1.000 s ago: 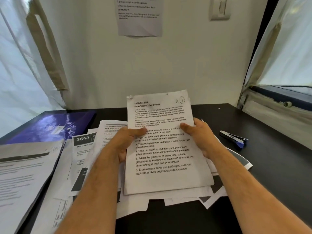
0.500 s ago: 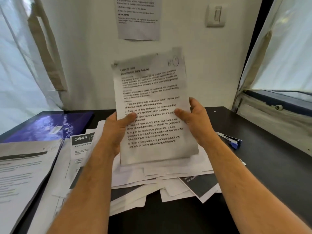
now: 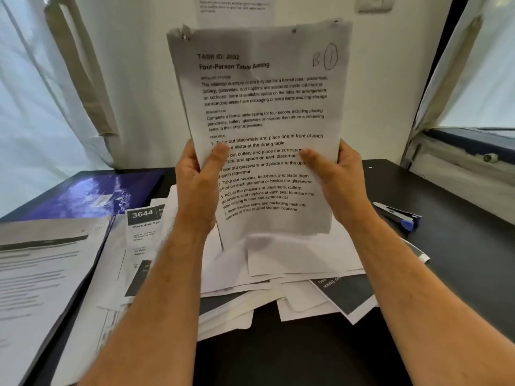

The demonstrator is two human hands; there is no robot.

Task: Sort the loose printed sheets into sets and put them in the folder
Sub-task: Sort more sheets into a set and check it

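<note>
A set of printed sheets point(image 3: 262, 107) headed "Four-Person Table Setting", marked "B 1" in pen, stands upright in the air above the table. My left hand point(image 3: 199, 185) grips its left edge, thumb on the front. My right hand point(image 3: 338, 176) grips the right edge the same way. Below them a messy pile of loose printed sheets point(image 3: 278, 277) lies on the black table point(image 3: 459, 260). An open dark folder point(image 3: 83, 196) lies at the left, with a printed sheet point(image 3: 41, 268) on its near half.
A blue and black stapler point(image 3: 398, 215) lies on the table to the right of the pile. A sheet headed "3644" point(image 3: 142, 232) sticks out at the pile's left. A notice point(image 3: 234, 6) hangs on the wall behind. Curtains flank both sides.
Both hands have lifted the set of sheets off the pile, raising it upright to face height. The pile underneath is now uncovered.
</note>
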